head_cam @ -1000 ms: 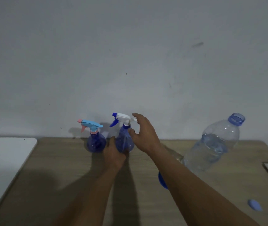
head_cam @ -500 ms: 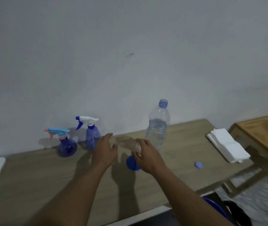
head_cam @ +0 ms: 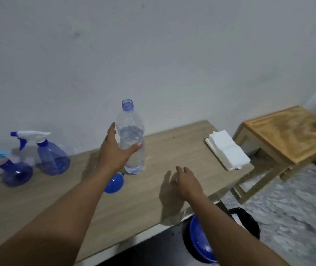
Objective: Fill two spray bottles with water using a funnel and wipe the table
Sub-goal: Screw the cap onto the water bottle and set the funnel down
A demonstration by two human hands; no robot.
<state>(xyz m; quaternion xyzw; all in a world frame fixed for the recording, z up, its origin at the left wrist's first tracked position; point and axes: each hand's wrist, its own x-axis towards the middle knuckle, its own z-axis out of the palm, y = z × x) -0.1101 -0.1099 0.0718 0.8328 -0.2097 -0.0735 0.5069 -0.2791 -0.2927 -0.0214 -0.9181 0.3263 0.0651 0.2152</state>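
Grey wall backs the table [head_cam: 134,208]: your left hand [head_cam: 115,152] curls its fingers [head_cam: 112,129] round the water bottle [head_cam: 132,135] mid-table, while your right hand [head_cam: 186,181] hovers, fingers relaxed. Filling looks unstarted; next, unscrew the far-left sprayers [head_cam: 53,158] and seat the funnel [head_cam: 115,183].

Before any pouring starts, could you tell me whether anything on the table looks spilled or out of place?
No spill shows. The water bottle stands uncapped, held by the left hand, and the blue funnel lies on its side by its base. The napkin stack sits at the table edge.
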